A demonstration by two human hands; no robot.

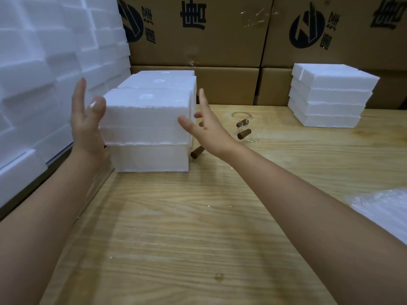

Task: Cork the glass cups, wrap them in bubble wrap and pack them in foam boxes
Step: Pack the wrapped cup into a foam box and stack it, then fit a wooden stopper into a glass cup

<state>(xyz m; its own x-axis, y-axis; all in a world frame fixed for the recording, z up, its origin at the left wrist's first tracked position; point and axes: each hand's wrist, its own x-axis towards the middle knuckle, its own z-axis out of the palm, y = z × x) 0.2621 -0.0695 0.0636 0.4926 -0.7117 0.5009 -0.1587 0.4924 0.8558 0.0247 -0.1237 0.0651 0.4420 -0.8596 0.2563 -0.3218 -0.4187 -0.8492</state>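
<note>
Two white foam boxes (146, 119) stand stacked at the table's left, with another stack (163, 81) right behind them. My left hand (87, 122) is spread beside the top box's left face, thumb at its corner. My right hand (206, 126) is spread at the box's right side, thumb near its front right edge; neither hand grips it. A clear glass cup (253, 129) with a brown wooden handle lies on the table past my right hand. Another brown handle (197, 151) shows by the lower box. Bubble wrap (383, 213) lies at the right edge.
A stack of several white foam lids (330, 97) stands at the back right. Foam blocks (39, 62) are piled high along the left. Brown cardboard cartons (220, 40) form the back wall. The wooden table (187, 227) stretches toward me.
</note>
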